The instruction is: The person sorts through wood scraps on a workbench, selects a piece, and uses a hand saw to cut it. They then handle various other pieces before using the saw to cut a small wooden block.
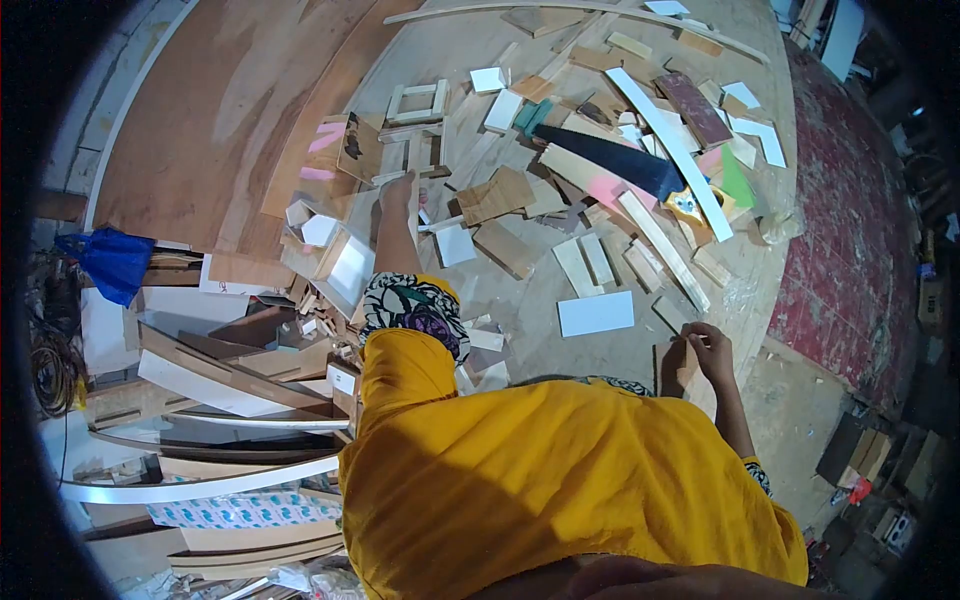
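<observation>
Stretched forward, my left hand (pixel 396 192) is closed at the near edge of a small pale wooden frame (pixel 436 152); its fingertips are partly hidden. A second small frame (pixel 418 102) lies just beyond. My right hand (pixel 708 350) is at the near right of the worktable, its fingers bent and drawn together beside a brown wooden block (pixel 670 368). What they grip, if anything, is too small to tell. Between the hands lie a white rectangular piece (pixel 596 314) and several wood offcuts (pixel 503 248).
A handsaw with a dark blade (pixel 608 158) and yellow handle lies among scraps beneath a long white strip (pixel 670 150). A large plywood sheet (pixel 220 110) is at the upper left. Stacked curved boards (pixel 220 385) and a blue bag (pixel 112 262) are at the left.
</observation>
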### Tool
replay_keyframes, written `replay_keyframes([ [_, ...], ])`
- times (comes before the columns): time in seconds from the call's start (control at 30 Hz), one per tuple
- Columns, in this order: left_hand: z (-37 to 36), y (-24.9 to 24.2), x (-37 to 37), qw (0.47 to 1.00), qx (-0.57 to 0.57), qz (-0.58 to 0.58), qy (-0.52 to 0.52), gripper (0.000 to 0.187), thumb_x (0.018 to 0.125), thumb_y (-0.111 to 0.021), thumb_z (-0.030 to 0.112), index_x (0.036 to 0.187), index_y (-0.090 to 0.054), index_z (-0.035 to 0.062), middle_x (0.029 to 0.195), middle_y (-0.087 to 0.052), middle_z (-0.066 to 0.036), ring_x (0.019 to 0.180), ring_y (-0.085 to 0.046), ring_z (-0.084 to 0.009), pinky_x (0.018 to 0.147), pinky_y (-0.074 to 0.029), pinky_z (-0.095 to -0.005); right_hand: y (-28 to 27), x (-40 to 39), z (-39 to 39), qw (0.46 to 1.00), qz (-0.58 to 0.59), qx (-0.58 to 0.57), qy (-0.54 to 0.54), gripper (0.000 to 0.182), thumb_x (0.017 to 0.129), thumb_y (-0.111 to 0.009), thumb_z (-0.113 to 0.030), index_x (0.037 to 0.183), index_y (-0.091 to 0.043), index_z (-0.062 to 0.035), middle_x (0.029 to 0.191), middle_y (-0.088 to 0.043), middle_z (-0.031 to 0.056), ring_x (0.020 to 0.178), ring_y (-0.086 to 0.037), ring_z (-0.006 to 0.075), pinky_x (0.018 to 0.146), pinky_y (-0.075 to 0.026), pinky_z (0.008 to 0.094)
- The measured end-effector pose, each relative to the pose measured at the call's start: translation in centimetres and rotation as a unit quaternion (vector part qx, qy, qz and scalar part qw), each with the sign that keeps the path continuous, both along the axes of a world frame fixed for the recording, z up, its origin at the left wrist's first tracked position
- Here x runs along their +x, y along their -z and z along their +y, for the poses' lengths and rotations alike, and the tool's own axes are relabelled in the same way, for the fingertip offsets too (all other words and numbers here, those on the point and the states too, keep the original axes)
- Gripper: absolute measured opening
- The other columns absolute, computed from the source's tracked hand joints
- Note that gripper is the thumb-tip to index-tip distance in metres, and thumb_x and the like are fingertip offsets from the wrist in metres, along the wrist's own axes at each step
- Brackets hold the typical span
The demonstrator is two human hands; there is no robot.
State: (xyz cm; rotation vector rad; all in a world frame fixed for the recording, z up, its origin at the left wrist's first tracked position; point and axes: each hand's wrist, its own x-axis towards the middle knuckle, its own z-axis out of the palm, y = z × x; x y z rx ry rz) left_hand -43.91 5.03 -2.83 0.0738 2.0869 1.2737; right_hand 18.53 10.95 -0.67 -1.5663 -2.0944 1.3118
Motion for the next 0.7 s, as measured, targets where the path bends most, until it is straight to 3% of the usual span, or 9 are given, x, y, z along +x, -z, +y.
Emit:
replay_keyframes([
  [0.37, 0.9, 0.6, -2.1, 0.993, -0.009, -0.116, 0.005, 0.035, 0.084, -0.054, 0.036, 0.102, -0.054, 0.0048, 0.075, -0.06, -0.014, 0.052, -0.059, -0.0238, 0.042, -0.048, -0.0318, 0.5, 0.2, 0.1, 1.0, 0.014, 0.001, 0.006, 0.018, 0.078, -0.059, -0.003, 0.096, -0.063, -0.0026, 0.091, -0.064, 0.0118, 0.079, -0.063, 0.0208, 0.071, -0.05, 0.0292],
  [0.43, 0.8, 1.4, -2.6, 0.999, -0.034, 0.0, -0.002, 0.042, 0.08, -0.057, 0.039, 0.102, -0.057, 0.0028, 0.082, -0.062, -0.017, 0.063, -0.061, -0.0268, 0.054, -0.051, -0.0354, 1.0, 0.5, 0.1, 1.0, 0.023, 0.008, 0.005, 0.018, 0.078, -0.06, -0.003, 0.096, -0.063, -0.0025, 0.091, -0.064, 0.0121, 0.078, -0.063, 0.0212, 0.071, -0.05, 0.0293],
  [0.47, 0.6, 1.8, -2.8, 0.999, -0.035, 0.0, -0.001, 0.042, 0.08, -0.057, 0.039, 0.102, -0.057, 0.0028, 0.082, -0.062, -0.017, 0.063, -0.061, -0.0268, 0.054, -0.051, -0.0354, 1.2, 0.7, 0.1, 1.0, 0.021, 0.006, 0.006, 0.017, 0.079, -0.058, -0.004, 0.096, -0.063, -0.0024, 0.091, -0.064, 0.0102, 0.078, -0.062, 0.0182, 0.07, -0.049, 0.0278],
  [0.5, 0.3, 0.5, -1.9, 0.97, -0.146, 0.186, 0.061, 0.045, 0.077, -0.06, 0.039, 0.102, -0.059, 0.0016, 0.087, -0.063, -0.017, 0.071, -0.062, -0.0272, 0.062, -0.05, -0.0362, 1.3, 0.7, 0.0, 1.0, 0.02, 0.003, 0.008, 0.017, 0.08, -0.057, -0.005, 0.096, -0.063, -0.0022, 0.092, -0.064, 0.0083, 0.078, -0.061, 0.0152, 0.069, -0.048, 0.0264],
  [0.53, 0.3, -0.7, -1.2, 0.89, -0.249, 0.362, 0.12, 0.049, 0.074, -0.063, 0.039, 0.102, -0.06, 0.0003, 0.092, -0.063, -0.018, 0.079, -0.062, -0.0277, 0.07, -0.049, -0.037, 1.3, 0.8, 0.0, 1.0, 0.02, 0.003, 0.01, 0.017, 0.08, -0.057, -0.005, 0.096, -0.063, -0.0022, 0.092, -0.064, 0.0083, 0.078, -0.061, 0.0152, 0.069, -0.048, 0.0264],
  [0.63, 1.0, -3.0, -0.2, 0.89, -0.299, 0.32, 0.127, 0.05, 0.07, -0.065, 0.04, 0.101, -0.063, 0.002, 0.099, -0.062, -0.018, 0.091, -0.06, -0.026, 0.08, -0.045, -0.0369, 1.3, 0.8, -0.2, 1.0, 0.005, -0.002, 0.011, 0.017, 0.08, -0.058, -0.006, 0.097, -0.063, -0.0022, 0.092, -0.064, 0.0082, 0.078, -0.061, 0.0153, 0.07, -0.048, 0.0264],
  [0.7, 0.8, -1.8, -1.0, 0.887, -0.262, 0.357, 0.133, 0.046, 0.071, -0.064, 0.039, 0.101, -0.063, 0.0043, 0.096, -0.063, -0.017, 0.087, -0.06, -0.025, 0.077, -0.045, -0.036, 1.4, 0.8, -0.3, 1.0, 0.003, -0.006, 0.015, 0.018, 0.08, -0.058, -0.006, 0.097, -0.063, -0.0021, 0.093, -0.064, 0.0086, 0.078, -0.062, 0.0159, 0.071, -0.049, 0.027],
])
